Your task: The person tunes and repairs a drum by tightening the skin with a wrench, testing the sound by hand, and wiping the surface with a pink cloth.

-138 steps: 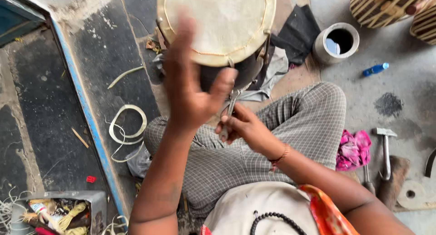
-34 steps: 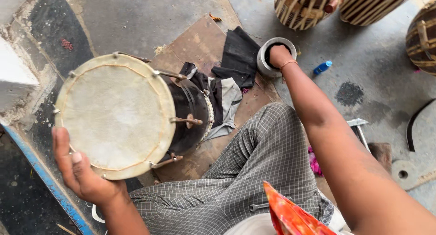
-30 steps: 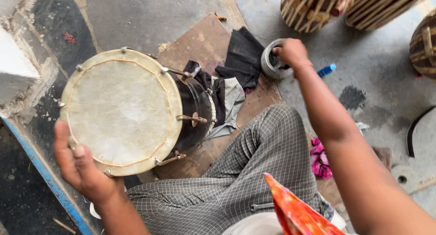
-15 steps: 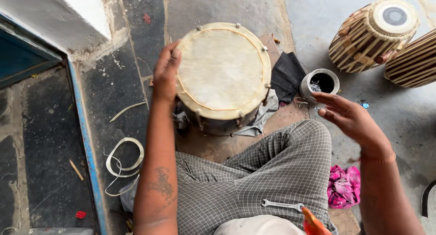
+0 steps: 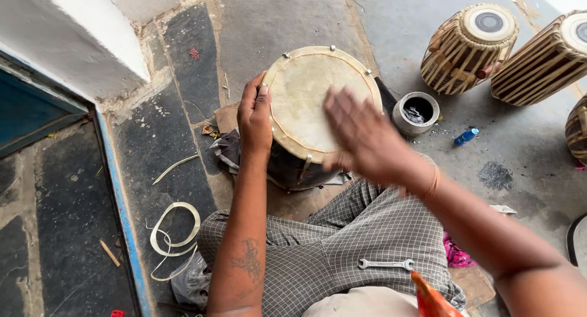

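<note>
A round drum [image 5: 309, 103] with a pale, smooth skin head stood tilted on the stone floor [image 5: 287, 17] before checked-trousered knees. The left hand [image 5: 255, 118] gripped its rim; the right hand [image 5: 361, 136] hovered open (blurred) over the skin. A slim metal spanner [image 5: 386, 264] lay on the lap.

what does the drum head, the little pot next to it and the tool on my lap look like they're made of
Drum head: likely stretched hide, matte cream, pulled taut over the rim. Small pot: probably metal or plastic, with a pale grey wall and dark contents; hard to tell. Wrench: metal, with a silvery sheen.
</note>
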